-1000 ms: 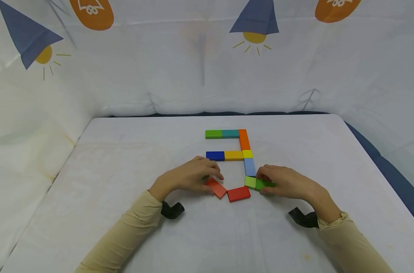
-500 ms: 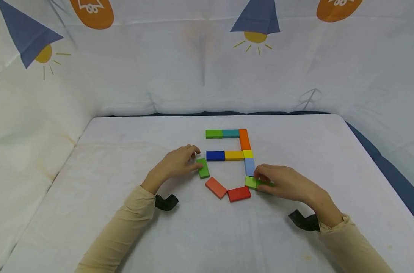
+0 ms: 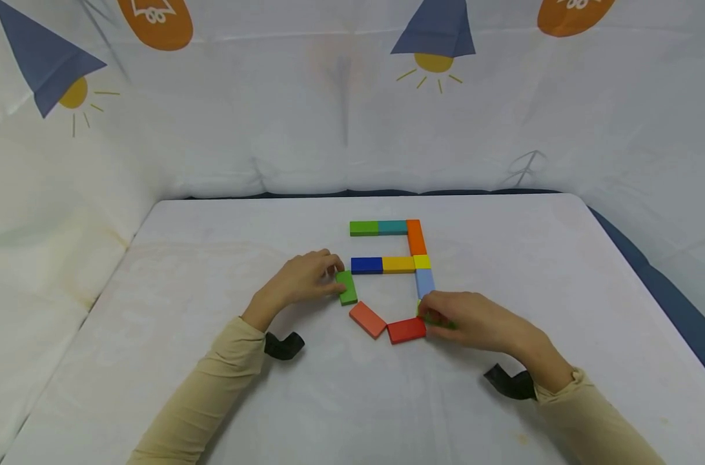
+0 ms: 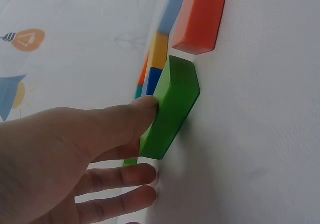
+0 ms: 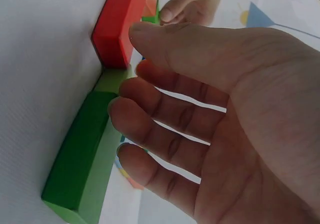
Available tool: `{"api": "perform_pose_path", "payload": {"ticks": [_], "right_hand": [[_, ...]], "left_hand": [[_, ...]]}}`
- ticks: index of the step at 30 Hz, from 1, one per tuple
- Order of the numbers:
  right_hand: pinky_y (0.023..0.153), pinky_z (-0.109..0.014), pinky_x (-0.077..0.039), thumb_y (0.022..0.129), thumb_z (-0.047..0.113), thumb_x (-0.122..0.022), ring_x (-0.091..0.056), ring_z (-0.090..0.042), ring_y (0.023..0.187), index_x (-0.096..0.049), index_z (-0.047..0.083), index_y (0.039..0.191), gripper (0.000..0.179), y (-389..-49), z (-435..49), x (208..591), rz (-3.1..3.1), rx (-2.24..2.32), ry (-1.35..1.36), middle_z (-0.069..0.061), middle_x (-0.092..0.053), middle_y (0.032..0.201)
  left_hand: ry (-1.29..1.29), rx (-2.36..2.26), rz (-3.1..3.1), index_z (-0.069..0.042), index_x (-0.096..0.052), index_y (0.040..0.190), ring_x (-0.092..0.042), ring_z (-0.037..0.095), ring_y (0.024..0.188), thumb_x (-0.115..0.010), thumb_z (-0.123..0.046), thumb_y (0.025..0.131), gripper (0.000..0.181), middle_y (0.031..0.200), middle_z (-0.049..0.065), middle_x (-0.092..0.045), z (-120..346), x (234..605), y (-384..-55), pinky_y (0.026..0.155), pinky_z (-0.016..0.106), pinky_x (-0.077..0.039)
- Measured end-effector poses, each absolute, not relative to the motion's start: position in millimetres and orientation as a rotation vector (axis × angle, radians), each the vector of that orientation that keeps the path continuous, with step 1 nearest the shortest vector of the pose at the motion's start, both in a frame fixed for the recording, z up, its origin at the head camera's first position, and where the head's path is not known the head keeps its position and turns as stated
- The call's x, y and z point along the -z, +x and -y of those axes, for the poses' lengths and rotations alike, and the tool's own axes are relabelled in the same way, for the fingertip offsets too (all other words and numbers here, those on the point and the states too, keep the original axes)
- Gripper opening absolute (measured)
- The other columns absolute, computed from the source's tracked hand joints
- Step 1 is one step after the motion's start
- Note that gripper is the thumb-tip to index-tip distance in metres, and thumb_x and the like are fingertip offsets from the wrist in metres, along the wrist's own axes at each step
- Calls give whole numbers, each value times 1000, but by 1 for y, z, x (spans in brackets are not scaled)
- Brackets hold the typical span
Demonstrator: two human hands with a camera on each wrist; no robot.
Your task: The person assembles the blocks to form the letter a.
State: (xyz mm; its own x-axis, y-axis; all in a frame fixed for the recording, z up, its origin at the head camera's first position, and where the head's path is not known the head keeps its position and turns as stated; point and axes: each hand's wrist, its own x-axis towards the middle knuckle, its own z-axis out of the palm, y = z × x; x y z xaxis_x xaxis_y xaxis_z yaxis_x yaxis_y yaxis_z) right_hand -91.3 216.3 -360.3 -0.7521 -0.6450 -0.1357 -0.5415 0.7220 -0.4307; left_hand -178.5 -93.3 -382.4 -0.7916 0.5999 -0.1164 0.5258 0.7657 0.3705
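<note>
In the head view my left hand (image 3: pixel 297 278) pinches a green block (image 3: pixel 348 296) between thumb and fingers at the left of a block outline. The left wrist view has my thumb on that green block (image 4: pixel 175 106), its near end tilted. A salmon block (image 3: pixel 367 320) lies slanted beside it, followed by a red block (image 3: pixel 407 331). My right hand (image 3: pixel 480 323) hovers loosely curled over the lower right corner, largely hiding the blocks there. In the right wrist view, its fingertips overlap a light green block (image 5: pixel 112 78), with another green block (image 5: pixel 80 154) lying below them.
Farther back, a green block (image 3: pixel 364 228), teal block (image 3: pixel 392 227) and orange block (image 3: pixel 416 237) form the top. Dark blue (image 3: pixel 367 265), amber (image 3: pixel 398 265) and small yellow (image 3: pixel 421 261) blocks make the middle row. A light blue block (image 3: pixel 425 283) runs down from it.
My left hand has moved up and left from the salmon block to the green block, its fingers closing in on it. My right hand has shifted left and slightly nearer, covering the light green block.
</note>
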Motion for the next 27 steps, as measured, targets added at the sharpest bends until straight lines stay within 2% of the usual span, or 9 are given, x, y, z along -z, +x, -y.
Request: {"api": "perform_pose_path", "payload": {"ticks": [8, 27], "right_hand": [[66, -17, -46, 86, 27, -69, -51, -4, 73, -59, 21, 105, 23, -91, -212, 365, -2626, 494, -946, 13, -55, 86], [62, -16, -43, 86, 29, -69, -50, -5, 69, -58, 21, 106, 24, -91, -211, 366, -2627, 482, -922, 14, -51, 82]], "left_hand": [[872, -460, -2740, -16, -64, 112, -57, 15, 89, -68, -44, 84, 40, 101, 0, -63, 92, 381, -177, 78, 35, -45], [916, -495, -2734, -16, -65, 112, -58, 16, 90, -69, -43, 84, 40, 100, 0, -63, 92, 383, -176, 75, 33, -45]]}}
